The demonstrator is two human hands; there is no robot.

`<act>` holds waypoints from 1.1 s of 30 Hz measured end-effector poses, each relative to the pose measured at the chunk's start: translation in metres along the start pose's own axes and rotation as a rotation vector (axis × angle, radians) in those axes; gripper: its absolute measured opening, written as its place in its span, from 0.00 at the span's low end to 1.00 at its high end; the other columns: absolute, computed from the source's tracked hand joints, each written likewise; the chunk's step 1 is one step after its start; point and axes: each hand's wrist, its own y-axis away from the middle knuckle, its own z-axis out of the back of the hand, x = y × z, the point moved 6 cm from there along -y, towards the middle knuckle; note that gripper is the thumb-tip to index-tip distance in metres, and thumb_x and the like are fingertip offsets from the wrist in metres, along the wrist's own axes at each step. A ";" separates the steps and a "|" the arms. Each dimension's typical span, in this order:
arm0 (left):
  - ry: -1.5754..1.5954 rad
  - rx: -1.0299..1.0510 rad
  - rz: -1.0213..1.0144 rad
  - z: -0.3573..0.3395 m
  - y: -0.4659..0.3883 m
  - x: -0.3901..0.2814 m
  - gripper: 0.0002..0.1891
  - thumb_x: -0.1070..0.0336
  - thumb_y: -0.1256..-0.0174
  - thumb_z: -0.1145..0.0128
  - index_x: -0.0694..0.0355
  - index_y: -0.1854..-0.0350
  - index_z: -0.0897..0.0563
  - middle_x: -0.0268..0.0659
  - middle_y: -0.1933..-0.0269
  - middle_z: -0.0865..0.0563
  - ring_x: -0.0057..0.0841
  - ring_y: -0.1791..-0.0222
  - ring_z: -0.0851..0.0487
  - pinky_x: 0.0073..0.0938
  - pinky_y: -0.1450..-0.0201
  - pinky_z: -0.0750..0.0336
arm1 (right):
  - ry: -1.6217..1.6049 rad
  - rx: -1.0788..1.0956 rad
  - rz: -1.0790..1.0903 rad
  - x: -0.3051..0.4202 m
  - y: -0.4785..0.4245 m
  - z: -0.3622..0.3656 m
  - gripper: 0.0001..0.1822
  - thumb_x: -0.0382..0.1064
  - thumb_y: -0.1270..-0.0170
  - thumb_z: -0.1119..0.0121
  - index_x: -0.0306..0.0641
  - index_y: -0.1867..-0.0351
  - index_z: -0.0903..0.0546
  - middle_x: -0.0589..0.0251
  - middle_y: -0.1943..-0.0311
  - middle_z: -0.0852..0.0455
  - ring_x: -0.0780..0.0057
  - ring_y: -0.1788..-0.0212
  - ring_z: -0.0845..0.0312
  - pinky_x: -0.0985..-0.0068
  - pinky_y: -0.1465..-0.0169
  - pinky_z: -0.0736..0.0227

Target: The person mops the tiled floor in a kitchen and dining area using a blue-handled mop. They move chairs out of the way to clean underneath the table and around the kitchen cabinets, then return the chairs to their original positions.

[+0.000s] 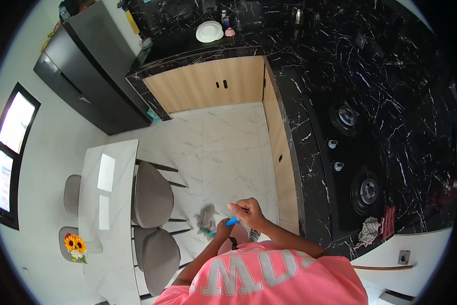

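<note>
Both of my hands are wrapped around the blue handle (233, 221) of what looks like a floor mop. My right hand (249, 212) grips near the handle's upper end, with the thumb pointing left. Just below and to the left, my left hand (224, 228) closes around the same handle. Beyond that hand a green part (204, 230) shows. The grey, shaggy mop head (206, 216), slightly blurred, rests on or just over the white marble-look floor tiles (232, 164). My left hand and forearm partly hide the handle's lower portion.
Grey chairs (154, 194) stand left, beside a marble-look table (118, 251) with sunflowers (75, 244). To the right runs a black counter (312, 213) with a gas hob (350, 206) and cloths (369, 230). Wooden cabinets (198, 85) and a dark refrigerator (87, 76) stand ahead.
</note>
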 end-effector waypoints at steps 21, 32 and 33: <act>0.201 -0.251 -0.618 -0.009 -0.342 -0.182 0.11 0.79 0.52 0.39 0.65 0.80 0.31 0.43 0.76 0.26 0.39 0.76 0.28 0.34 0.72 0.33 | 0.215 -0.414 0.153 0.015 -0.237 0.174 0.22 0.26 0.43 0.44 0.35 0.88 0.43 0.71 0.89 0.43 0.85 0.85 0.51 0.79 0.81 0.56; -0.216 0.235 -0.760 -0.074 -0.488 -0.217 0.09 0.67 0.54 0.41 0.62 0.83 0.28 0.41 0.76 0.25 0.40 0.68 0.25 0.40 0.63 0.32 | 0.523 -0.638 0.135 -0.047 -0.254 0.174 0.20 0.23 0.47 0.43 0.35 0.89 0.41 0.64 0.90 0.39 0.76 0.87 0.45 0.77 0.82 0.50; -0.269 0.246 -0.800 -0.078 -0.488 -0.217 0.11 0.66 0.54 0.41 0.61 0.85 0.29 0.40 0.76 0.25 0.40 0.67 0.25 0.39 0.62 0.32 | 0.539 -0.648 0.130 -0.048 -0.251 0.171 0.20 0.23 0.47 0.43 0.35 0.89 0.40 0.64 0.90 0.39 0.75 0.88 0.45 0.77 0.82 0.50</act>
